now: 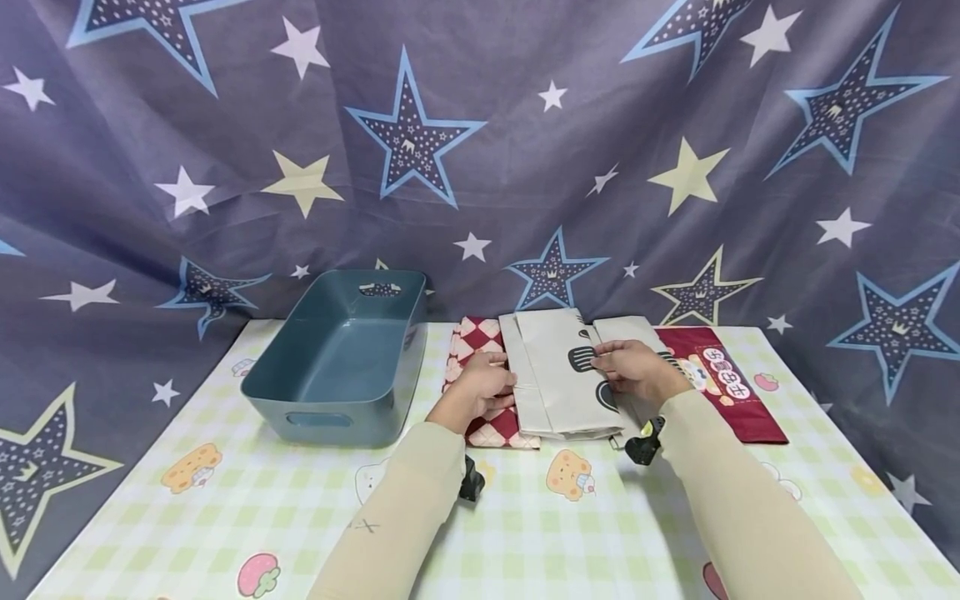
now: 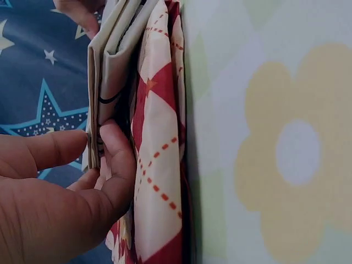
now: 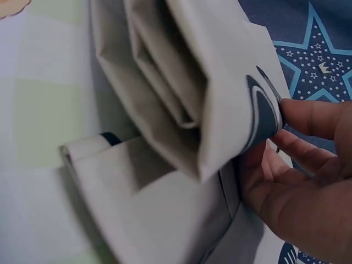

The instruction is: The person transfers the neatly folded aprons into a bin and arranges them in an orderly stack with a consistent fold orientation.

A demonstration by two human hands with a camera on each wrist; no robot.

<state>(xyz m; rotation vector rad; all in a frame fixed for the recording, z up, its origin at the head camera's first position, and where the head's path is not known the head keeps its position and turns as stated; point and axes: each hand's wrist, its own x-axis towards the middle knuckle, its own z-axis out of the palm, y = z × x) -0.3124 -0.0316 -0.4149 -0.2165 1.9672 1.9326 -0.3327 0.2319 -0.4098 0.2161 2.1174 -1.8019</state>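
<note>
A folded cream cloth (image 1: 551,375) with dark printed shapes lies between my hands, its layers lifted a little off the things under it. At its left edge, my left hand (image 1: 483,385) pinches the folds between thumb and fingers; the left wrist view shows the pinched layers (image 2: 94,110). My right hand (image 1: 637,371) pinches the opposite edge, with the thumb on top of the printed cloth (image 3: 231,104). Partly under it on the left is a folded red-and-cream diamond-patterned cloth (image 1: 480,333). Another cream folded piece (image 1: 626,329) lies beneath my right hand.
A dark red folded cloth (image 1: 757,421) with a cartoon and white lettering lies at the right. On the left stands a blue-grey plastic basket (image 1: 322,425) with handle slots. A star-printed curtain (image 1: 480,150) hangs behind the table with its checked tablecloth (image 1: 345,533).
</note>
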